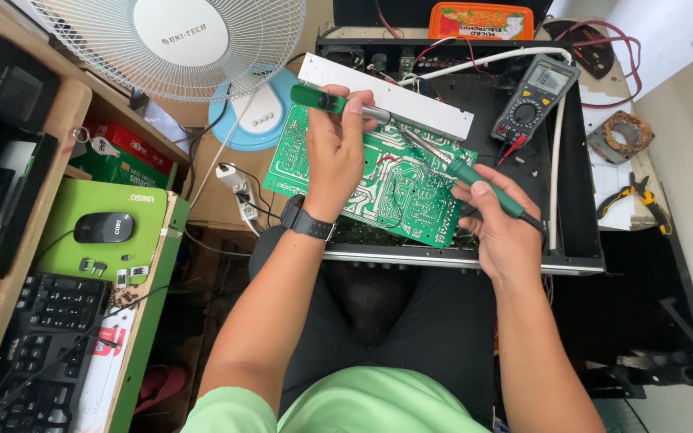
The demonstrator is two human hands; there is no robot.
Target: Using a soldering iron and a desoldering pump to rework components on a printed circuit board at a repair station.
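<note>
A green circuit board (399,188) lies tilted over an open black chassis (575,200) on my lap. My left hand (334,152), with a black watch on the wrist, grips a green-handled desoldering pump (322,100) whose metal tip points down at the board. My right hand (503,228) holds a green soldering iron (483,184), its tip touching the board near the middle. A white metal strip (411,100) runs along the board's far edge.
A multimeter (535,100) rests on the chassis at the right. Yellow-handled pliers (639,196) lie further right. A white fan (178,40) stands at the top left. On the left desk are a mouse (102,227) on a green pad and a black keyboard (42,345).
</note>
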